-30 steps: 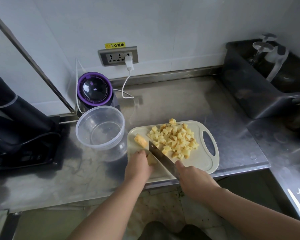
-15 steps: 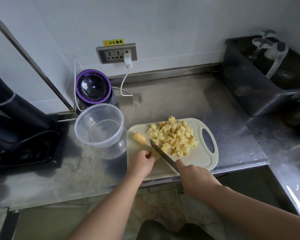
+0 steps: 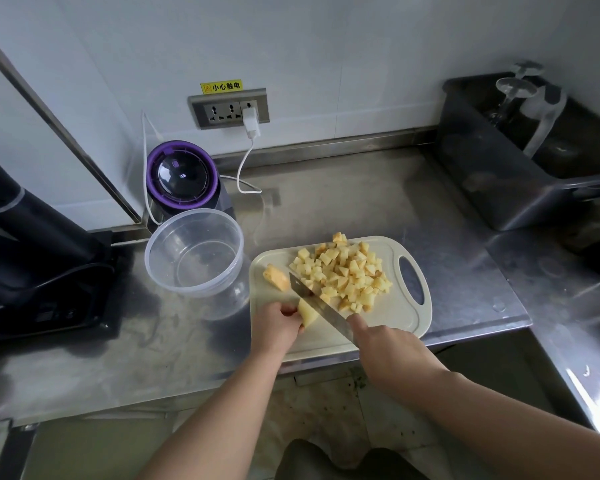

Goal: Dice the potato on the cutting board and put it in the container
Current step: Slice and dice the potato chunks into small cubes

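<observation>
A pale cutting board (image 3: 392, 317) lies near the counter's front edge. A heap of diced potato (image 3: 343, 271) covers its far half, and one larger chunk (image 3: 276, 277) lies apart at its left. My left hand (image 3: 278, 327) holds a potato piece (image 3: 307, 314) down on the board. My right hand (image 3: 385, 351) grips a knife (image 3: 317, 301) whose blade slants across the board right beside that piece. A clear round plastic container (image 3: 193, 252) stands empty just left of the board.
A purple-rimmed appliance (image 3: 182, 178) stands behind the container, with a white cable to the wall socket (image 3: 229, 107). A black machine (image 3: 32, 237) sits at the far left. At the back right is a dark bin (image 3: 520, 161) holding glassware. The counter edge runs under my wrists.
The knife has shifted a little along the board beside the piece that my left hand holds. The diced heap and the container have not moved.
</observation>
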`<state>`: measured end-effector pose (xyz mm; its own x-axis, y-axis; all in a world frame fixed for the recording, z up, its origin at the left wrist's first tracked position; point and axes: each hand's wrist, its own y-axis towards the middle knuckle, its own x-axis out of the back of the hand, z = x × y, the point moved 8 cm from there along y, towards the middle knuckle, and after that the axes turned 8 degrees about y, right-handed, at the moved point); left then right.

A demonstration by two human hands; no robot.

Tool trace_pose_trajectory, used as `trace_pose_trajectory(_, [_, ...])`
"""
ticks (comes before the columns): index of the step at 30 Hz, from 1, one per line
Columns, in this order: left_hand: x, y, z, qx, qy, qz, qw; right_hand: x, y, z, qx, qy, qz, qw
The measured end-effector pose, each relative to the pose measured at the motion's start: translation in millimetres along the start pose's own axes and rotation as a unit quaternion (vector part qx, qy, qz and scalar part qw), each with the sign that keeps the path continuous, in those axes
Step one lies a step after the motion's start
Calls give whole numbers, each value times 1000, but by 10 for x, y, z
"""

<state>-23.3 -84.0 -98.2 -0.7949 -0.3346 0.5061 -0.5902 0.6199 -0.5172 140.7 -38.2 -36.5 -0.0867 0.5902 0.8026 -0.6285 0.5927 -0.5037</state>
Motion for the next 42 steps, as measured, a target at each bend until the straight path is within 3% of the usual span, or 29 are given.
trace_pose_trajectory(27, [-37, 92, 69, 12, -15, 10, 1000, -182, 56, 57, 0, -11, 60, 998])
trace_pose_trajectory(36, [-4, 55, 25, -14, 33, 3, 999, -98, -81, 51, 8, 5, 5, 1000])
trace_pose_trajectory(42, [-6, 63, 103, 11, 15, 5, 1000, -92, -123, 105, 15, 4, 7, 1000])
